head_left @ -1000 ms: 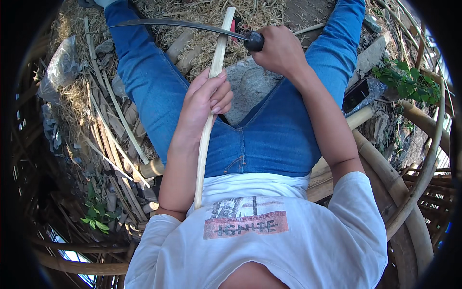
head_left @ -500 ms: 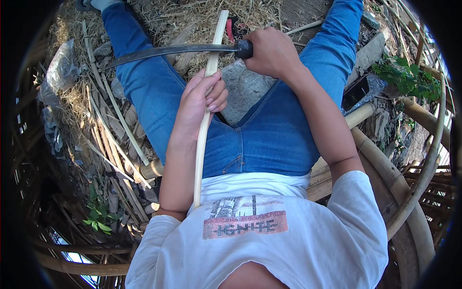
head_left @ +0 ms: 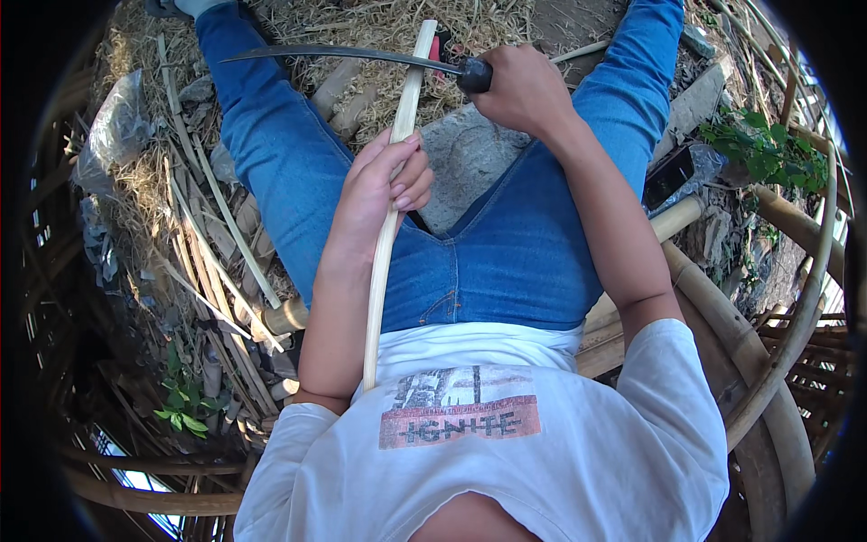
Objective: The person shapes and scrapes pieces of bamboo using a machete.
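Far left, I see a crumpled clear plastic bag [head_left: 113, 135] lying on dry straw, with a scatter of split bamboo strips [head_left: 212, 244] on the ground beside the left leg in blue jeans [head_left: 271, 154]. Lower down, small green leaves [head_left: 185, 406] poke through the debris.

Moving toward the middle, my left hand [head_left: 384, 185] wraps around a long pale bamboo strip [head_left: 390, 217], fingers [head_left: 406, 181] curled together and clamped on it, thumb side against the strip. The strip runs from near the white T-shirt [head_left: 488, 452] at the waist up between the knees, its far end pointing away over the straw.

Across the upper part of the strip lies a long, thin, slightly curved dark knife blade [head_left: 334, 56], its tip pointing left above the left knee. The blade touches the strip near its far end.

To the right, my right hand [head_left: 524, 90] is closed in a fist on the knife's dark handle [head_left: 474, 76], fingers tight around it.

Farther right, a dark flat object [head_left: 673, 176] rests near the right thigh, then a leafy green plant [head_left: 763, 149], and thick curved bamboo poles [head_left: 795, 316] arc along the right edge.
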Action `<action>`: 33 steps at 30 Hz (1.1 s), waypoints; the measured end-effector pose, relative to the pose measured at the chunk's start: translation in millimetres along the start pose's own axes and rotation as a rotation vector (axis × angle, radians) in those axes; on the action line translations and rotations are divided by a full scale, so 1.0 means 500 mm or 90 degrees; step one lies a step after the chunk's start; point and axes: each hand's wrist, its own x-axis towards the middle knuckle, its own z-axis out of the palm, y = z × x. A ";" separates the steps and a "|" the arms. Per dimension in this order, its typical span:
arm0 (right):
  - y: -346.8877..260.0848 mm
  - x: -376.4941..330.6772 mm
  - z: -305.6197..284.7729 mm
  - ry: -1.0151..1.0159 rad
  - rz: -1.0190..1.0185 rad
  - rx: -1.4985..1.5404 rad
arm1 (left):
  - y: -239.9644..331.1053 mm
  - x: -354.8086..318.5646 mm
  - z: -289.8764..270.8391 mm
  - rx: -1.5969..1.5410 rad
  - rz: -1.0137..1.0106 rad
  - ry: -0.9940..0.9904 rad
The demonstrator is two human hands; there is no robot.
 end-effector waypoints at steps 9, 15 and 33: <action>0.001 -0.002 0.006 0.038 -0.023 0.007 | 0.000 0.003 -0.006 -0.004 -0.008 -0.005; -0.004 -0.003 -0.002 0.008 -0.022 -0.017 | -0.003 0.006 -0.013 -0.008 -0.013 -0.013; 0.008 -0.003 0.007 -0.023 -0.042 -0.076 | -0.020 0.016 -0.025 -0.024 -0.039 0.002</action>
